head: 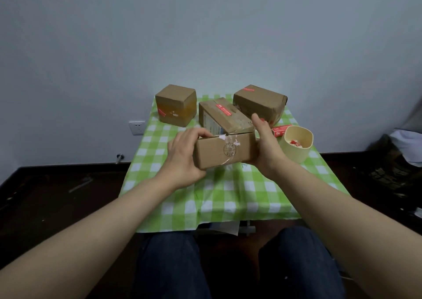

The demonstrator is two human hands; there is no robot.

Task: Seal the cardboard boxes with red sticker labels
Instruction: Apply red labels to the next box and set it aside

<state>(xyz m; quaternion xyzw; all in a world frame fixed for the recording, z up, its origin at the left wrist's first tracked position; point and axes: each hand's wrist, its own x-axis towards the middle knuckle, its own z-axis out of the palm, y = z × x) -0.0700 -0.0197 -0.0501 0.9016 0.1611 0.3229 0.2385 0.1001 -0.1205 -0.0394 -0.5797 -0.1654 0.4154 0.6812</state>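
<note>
Both hands hold one small box over the middle of the table, which has a green checked cloth. The left hand grips the left end of the box, fingers curled over the top left edge. The right hand cups the right end, palm against the side and thumb pointing up; its fingers go behind the box and are hidden. The box is tilted a bit, with a round stamp on the near face and torn white tape along the top edge. Cannot tell if its bottom touches the cloth

Just behind it lies a long box with a red sticker on top. A cube box sits back left, with a red sticker low on its front. A third box sits back right, also with a red sticker on top. To the right of the hands stands a cream cup with red and white scraps inside, and a small red pack lies just behind it. There is a wall socket at the left, and knees in jeans at the bottom
</note>
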